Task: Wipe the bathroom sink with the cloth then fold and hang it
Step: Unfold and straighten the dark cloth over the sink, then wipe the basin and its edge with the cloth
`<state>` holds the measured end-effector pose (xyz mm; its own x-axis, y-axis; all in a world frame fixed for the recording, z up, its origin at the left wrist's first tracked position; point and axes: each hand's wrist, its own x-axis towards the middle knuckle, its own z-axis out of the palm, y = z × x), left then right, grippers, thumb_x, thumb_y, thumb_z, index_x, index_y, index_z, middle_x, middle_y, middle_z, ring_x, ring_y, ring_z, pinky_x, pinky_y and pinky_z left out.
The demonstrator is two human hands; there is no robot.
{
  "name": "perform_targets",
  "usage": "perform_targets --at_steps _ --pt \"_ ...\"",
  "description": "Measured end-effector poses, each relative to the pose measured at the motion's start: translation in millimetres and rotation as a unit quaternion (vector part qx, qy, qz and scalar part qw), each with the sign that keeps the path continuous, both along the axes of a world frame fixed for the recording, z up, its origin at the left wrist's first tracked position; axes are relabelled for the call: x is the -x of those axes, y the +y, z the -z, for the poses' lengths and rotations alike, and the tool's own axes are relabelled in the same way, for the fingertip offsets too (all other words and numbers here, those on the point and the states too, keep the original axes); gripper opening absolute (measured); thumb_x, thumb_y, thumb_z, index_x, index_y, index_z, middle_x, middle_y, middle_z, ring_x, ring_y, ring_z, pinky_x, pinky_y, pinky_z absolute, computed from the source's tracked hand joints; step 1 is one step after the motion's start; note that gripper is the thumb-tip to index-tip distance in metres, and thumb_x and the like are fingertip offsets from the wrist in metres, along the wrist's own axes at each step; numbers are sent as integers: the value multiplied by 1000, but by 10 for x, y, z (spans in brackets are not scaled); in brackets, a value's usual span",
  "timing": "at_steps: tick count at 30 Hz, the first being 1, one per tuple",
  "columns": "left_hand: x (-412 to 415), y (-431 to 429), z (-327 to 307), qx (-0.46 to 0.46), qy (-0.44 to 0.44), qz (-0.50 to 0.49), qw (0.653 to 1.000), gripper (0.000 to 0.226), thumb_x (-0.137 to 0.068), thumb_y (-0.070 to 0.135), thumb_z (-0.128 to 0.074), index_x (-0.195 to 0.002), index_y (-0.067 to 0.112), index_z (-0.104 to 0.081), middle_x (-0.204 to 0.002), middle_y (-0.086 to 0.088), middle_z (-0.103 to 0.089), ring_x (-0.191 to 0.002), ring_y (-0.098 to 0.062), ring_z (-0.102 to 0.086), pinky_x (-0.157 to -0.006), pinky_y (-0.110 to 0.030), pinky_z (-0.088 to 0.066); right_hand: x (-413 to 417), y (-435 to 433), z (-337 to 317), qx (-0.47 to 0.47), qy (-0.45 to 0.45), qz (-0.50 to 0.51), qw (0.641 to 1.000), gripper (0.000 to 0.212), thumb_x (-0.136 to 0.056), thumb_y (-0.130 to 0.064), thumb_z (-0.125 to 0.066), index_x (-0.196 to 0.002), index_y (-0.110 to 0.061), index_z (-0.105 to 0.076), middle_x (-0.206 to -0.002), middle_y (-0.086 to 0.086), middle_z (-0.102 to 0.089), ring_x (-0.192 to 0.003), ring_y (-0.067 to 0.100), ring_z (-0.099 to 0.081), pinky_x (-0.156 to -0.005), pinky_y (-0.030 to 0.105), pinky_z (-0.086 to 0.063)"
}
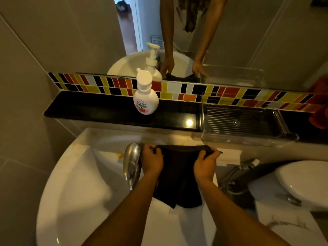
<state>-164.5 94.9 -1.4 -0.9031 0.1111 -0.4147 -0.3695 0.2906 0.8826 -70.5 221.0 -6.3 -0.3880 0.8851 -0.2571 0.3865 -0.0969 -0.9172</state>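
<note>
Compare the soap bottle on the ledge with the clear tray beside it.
The soap bottle is opaque white with a pink label; the clear tray is see-through with a ribbed floor. The bottle stands tall and rounded, topped by a pump; the tray lies low, wide and rectangular. The bottle sits fully on the black ledge; the tray's front edge overhangs it. Both rest on that ledge below the mosaic tiles.

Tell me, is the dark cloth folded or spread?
Spread: both hands, left hand and right hand, hold the dark cloth by its top edge; it hangs flat.
</note>
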Motion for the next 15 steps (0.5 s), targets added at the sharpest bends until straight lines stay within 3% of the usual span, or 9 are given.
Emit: perform_targets --at_steps 3,4,6,8,10,12,15 --pt "17 23 25 1 14 28 1000 17 -91 15 -55 -87 30 -50 -93 -1 -63 -97 -24 -63 -88 -42 -50 133 34 140 -2 17 -84 996 61 -98 -16 -45 -147 -29 -11 -136 15 -50 -124 32 -50 -99 41 -45" --pt "-5 18 20 -5 13 53 998 18 -92 15 -54 -99 31 -50 -100 4 -62 -103 -22 -61 -91 -42 -49 165 49 173 -12 15 -116 993 67 -97 -14 -46 -148 -32 -6 -144 13 -44 -130 30 -45 -106 42 -40" --pt "-74 -5 12 10 28 127 991 47 -93 12 -51 -134 29 -34 -123 5 -54 -117 -19 -53 -100 -43 -44 183 76 239 -46 -2 -178 983 76 -95 -9 -49 -149 -33 -2 -152 9 -33 -137 26 -36 -109 37 -33" --pt "-164 -49 -34 65 56 198 977 68 -95 10 -46 -149 30 -8 -140 -6 -45 -125 -24 -48 -104 -46 -42 117 59 288 -95 -21 -193 976 80 -92 -5 -52 -150 -31 -2 -156 8 -25 -140 23 -30 -111 33 -29" --pt "-218 -94 -142 143 102 254 951 70 -96 10 -43 -150 27 -3 -136 -14 -48 -117 -28 -53 -99 -45 -45 25 6 363 -158 -59 -177 970 69 -92 -12 -55 -148 -21 -16 -152 14 -29 -140 29 -30 -115 39 -27" --pt "-233 -161 -308 224 186 311 905 60 -95 14 -43 -148 22 -17 -127 -15 -53 -108 -28 -56 -91 -42 -49 -30 -69 454 -247 -138 -218 934 58 -93 -22 -53 -144 -10 -27 -152 18 -29 -144 32 -21 -120 46 -16" --pt "-182 -293 -523 352 388 369 767 42 -89 21 -49 -130 15 -47 -120 -10 -58 -109 -28 -54 -93 -40 -43 13 -171 538 -352 -202 -297 864 62 -96 -36 -43 -148 -9 -24 -159 16 -14 -148 29 -1 -120 42 5"
